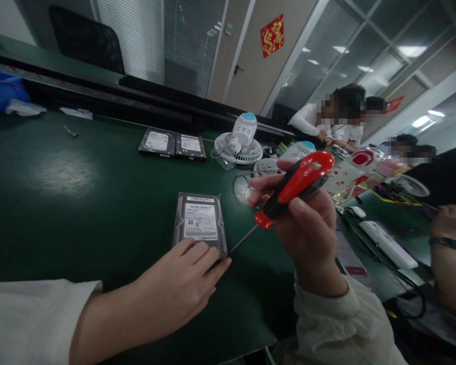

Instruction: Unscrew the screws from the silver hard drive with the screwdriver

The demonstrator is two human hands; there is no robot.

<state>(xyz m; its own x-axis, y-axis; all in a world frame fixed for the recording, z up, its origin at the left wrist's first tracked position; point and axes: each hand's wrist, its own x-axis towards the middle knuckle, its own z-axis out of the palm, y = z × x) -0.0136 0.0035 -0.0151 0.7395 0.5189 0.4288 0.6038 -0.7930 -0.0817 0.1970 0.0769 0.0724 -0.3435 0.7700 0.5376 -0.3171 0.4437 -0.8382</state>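
Note:
A hard drive [202, 219] with a white label lies flat on the green tabletop, in front of me. My left hand [182, 276] grips its near edge, fingers bent over the top and hiding that end. In my right hand [307, 223] is a red and black screwdriver [300, 182], held up at a slant. Its thin shaft runs down to the drive's near right corner, close to my left fingertips. I cannot make out a screw at the tip.
Two more hard drives [157, 141] lie at the back. White fans [243, 144] stand to their right. A power strip [389, 244] and a white mouse [355, 211] are at the right, near another person's arm [450, 253]. Blue plastic [3, 91] sits at the far left.

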